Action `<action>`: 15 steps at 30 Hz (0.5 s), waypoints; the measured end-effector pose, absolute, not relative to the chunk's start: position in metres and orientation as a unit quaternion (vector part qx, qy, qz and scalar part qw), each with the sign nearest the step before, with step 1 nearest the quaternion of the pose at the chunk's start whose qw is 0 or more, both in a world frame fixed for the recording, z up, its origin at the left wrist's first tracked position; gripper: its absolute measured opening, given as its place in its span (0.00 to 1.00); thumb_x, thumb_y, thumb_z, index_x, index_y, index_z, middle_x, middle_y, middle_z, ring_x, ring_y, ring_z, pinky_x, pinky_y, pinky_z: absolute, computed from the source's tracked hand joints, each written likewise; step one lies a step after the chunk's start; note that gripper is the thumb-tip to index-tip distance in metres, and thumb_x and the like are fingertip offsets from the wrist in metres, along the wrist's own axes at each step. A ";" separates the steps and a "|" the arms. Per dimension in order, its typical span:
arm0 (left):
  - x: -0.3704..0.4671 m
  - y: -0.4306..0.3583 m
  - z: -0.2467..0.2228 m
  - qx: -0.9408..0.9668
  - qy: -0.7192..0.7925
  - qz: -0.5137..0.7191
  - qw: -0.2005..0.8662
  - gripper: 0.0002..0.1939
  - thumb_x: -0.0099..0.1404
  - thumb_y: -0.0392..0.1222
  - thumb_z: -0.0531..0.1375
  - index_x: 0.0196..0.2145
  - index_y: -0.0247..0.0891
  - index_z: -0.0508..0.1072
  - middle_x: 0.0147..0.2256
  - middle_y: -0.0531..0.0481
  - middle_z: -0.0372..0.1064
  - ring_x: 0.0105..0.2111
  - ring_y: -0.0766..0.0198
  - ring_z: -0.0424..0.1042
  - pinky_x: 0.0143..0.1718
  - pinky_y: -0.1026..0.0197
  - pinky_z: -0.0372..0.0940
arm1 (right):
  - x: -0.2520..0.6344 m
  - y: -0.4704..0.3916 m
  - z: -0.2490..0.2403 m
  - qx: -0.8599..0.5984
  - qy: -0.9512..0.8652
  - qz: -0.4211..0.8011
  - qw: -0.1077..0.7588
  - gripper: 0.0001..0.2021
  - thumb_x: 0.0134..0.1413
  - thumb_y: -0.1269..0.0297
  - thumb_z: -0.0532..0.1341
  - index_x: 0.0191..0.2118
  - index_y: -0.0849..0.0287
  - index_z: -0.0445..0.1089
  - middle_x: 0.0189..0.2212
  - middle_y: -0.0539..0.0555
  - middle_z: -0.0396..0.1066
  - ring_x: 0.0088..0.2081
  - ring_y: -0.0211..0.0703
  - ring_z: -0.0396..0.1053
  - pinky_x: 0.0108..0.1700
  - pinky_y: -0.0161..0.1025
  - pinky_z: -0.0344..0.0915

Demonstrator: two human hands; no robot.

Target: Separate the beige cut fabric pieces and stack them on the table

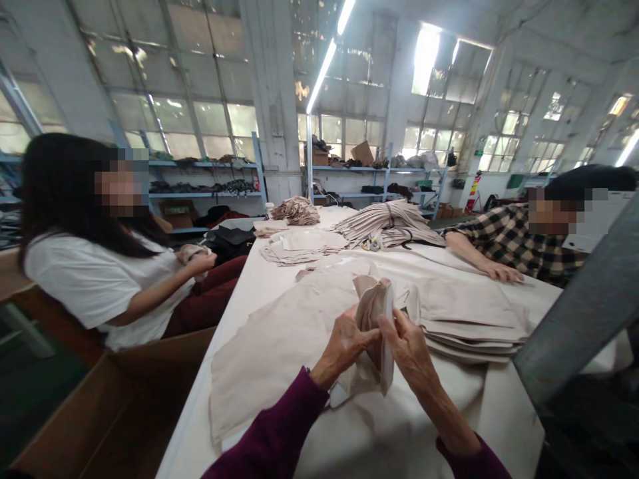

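Between my hands, above the table, I hold a small stack of beige fabric pieces (375, 306), raised on edge with its layers fanned at the top. My left hand (346, 342) is closed on the stack's left side, thumb pressed against the layers. On the right side, my right hand (410, 342) pinches the edge between thumb and fingers. Beneath and to the left, large flat beige fabric pieces (279, 352) lie spread out. Just right of my right hand sits a thick folded pile of beige fabric (469, 316).
Bundled beige fabric (389, 223) and a crumpled heap (295, 211) lie farther back on the white table (200, 406). A person (100, 266) sits at the left, another person (519, 233) at the right. A metal post (574, 306) slants on the right; a cardboard box (120, 399) stands lower left.
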State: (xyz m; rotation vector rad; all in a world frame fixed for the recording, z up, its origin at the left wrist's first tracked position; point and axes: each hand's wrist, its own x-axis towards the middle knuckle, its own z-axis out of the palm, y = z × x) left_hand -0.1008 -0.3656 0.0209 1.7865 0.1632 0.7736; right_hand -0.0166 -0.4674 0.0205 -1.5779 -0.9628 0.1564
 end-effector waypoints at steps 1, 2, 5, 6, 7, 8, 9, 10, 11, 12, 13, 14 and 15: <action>-0.100 -0.366 0.020 0.760 0.072 0.333 0.553 0.11 0.53 0.43 0.60 0.33 0.34 0.69 0.28 0.54 0.64 0.28 0.66 0.61 0.27 0.67 0.58 | -0.018 -0.469 0.023 -0.693 -0.430 0.057 0.576 0.16 0.51 0.51 0.57 0.37 0.60 0.65 0.25 0.49 0.64 0.27 0.39 0.61 0.29 0.34 0.58; -0.100 -0.366 0.018 0.763 0.077 0.334 0.548 0.10 0.53 0.43 0.59 0.32 0.34 0.69 0.27 0.54 0.64 0.28 0.66 0.61 0.26 0.68 0.57 | -0.018 -0.469 0.025 -0.705 -0.437 0.050 0.557 0.16 0.49 0.52 0.59 0.38 0.60 0.65 0.26 0.49 0.65 0.28 0.40 0.61 0.30 0.34 0.58; -0.099 -0.363 0.015 0.771 0.128 0.334 0.526 0.09 0.55 0.44 0.56 0.26 0.34 0.68 0.23 0.55 0.60 0.24 0.68 0.58 0.23 0.67 0.53 | -0.008 -0.469 0.023 -0.727 -0.416 0.053 0.544 0.11 0.47 0.56 0.59 0.30 0.61 0.65 0.22 0.48 0.62 0.25 0.38 0.58 0.26 0.34 0.55; -0.100 -0.360 0.015 0.773 0.156 0.345 0.508 0.10 0.56 0.44 0.55 0.24 0.34 0.67 0.22 0.55 0.60 0.24 0.68 0.57 0.23 0.67 0.52 | -0.003 -0.468 0.020 -0.730 -0.402 0.054 0.550 0.10 0.48 0.58 0.57 0.27 0.61 0.64 0.20 0.47 0.58 0.24 0.37 0.56 0.24 0.33 0.53; -0.100 -0.357 0.015 0.773 0.186 0.363 0.486 0.11 0.56 0.44 0.54 0.23 0.34 0.67 0.21 0.55 0.59 0.24 0.67 0.57 0.23 0.66 0.51 | 0.003 -0.468 0.018 -0.730 -0.391 0.053 0.559 0.09 0.47 0.60 0.56 0.24 0.61 0.63 0.19 0.46 0.56 0.23 0.36 0.53 0.23 0.33 0.51; -0.101 -0.354 0.016 0.770 0.214 0.385 0.462 0.11 0.56 0.43 0.54 0.22 0.34 0.67 0.21 0.54 0.60 0.24 0.67 0.57 0.23 0.66 0.51 | 0.008 -0.467 0.015 -0.726 -0.384 0.048 0.569 0.09 0.47 0.61 0.55 0.23 0.61 0.63 0.18 0.46 0.54 0.22 0.35 0.52 0.23 0.33 0.50; -0.102 -0.350 0.018 0.763 0.236 0.410 0.441 0.10 0.55 0.41 0.54 0.21 0.34 0.67 0.21 0.54 0.61 0.24 0.66 0.58 0.24 0.66 0.52 | 0.013 -0.468 0.013 -0.722 -0.380 0.040 0.578 0.09 0.46 0.62 0.54 0.23 0.61 0.63 0.18 0.46 0.54 0.22 0.35 0.52 0.23 0.33 0.49; -0.103 -0.347 0.019 0.754 0.254 0.431 0.426 0.08 0.54 0.40 0.53 0.21 0.34 0.67 0.22 0.53 0.62 0.25 0.66 0.59 0.25 0.66 0.52 | 0.016 -0.468 0.012 -0.719 -0.378 0.032 0.582 0.09 0.46 0.62 0.54 0.23 0.61 0.64 0.18 0.46 0.54 0.22 0.35 0.52 0.23 0.33 0.49; -0.103 -0.344 0.019 0.743 0.269 0.448 0.418 0.07 0.53 0.38 0.53 0.21 0.35 0.67 0.22 0.53 0.62 0.25 0.66 0.59 0.25 0.66 0.53 | 0.019 -0.468 0.012 -0.718 -0.378 0.024 0.585 0.09 0.45 0.62 0.53 0.24 0.61 0.66 0.18 0.46 0.55 0.23 0.36 0.52 0.24 0.33 0.50; -0.103 -0.341 0.018 0.731 0.281 0.460 0.417 0.06 0.52 0.37 0.53 0.22 0.35 0.67 0.21 0.54 0.62 0.24 0.66 0.60 0.25 0.66 0.53 | 0.021 -0.468 0.011 -0.719 -0.378 0.017 0.584 0.09 0.44 0.62 0.53 0.25 0.61 0.67 0.18 0.47 0.57 0.23 0.36 0.54 0.24 0.33 0.50; -0.103 -0.338 0.016 0.720 0.287 0.468 0.425 0.04 0.51 0.36 0.53 0.22 0.35 0.67 0.21 0.54 0.63 0.24 0.66 0.60 0.25 0.66 0.53 | 0.022 -0.467 0.012 -0.721 -0.377 0.012 0.581 0.10 0.44 0.62 0.53 0.25 0.61 0.68 0.19 0.47 0.58 0.24 0.37 0.55 0.25 0.34 0.51; -0.102 -0.336 0.013 0.708 0.288 0.472 0.439 0.04 0.50 0.35 0.53 0.23 0.35 0.67 0.21 0.54 0.63 0.24 0.66 0.60 0.24 0.66 0.53 | 0.022 -0.467 0.012 -0.725 -0.375 0.007 0.578 0.10 0.43 0.62 0.53 0.25 0.61 0.68 0.19 0.47 0.59 0.24 0.37 0.55 0.25 0.34 0.51; -0.101 -0.335 0.010 0.696 0.283 0.475 0.459 0.04 0.48 0.34 0.53 0.24 0.35 0.67 0.21 0.54 0.63 0.24 0.66 0.61 0.24 0.67 0.53 | 0.023 -0.466 0.012 -0.729 -0.370 0.005 0.576 0.10 0.42 0.62 0.52 0.25 0.61 0.68 0.19 0.48 0.60 0.24 0.38 0.56 0.26 0.34 0.52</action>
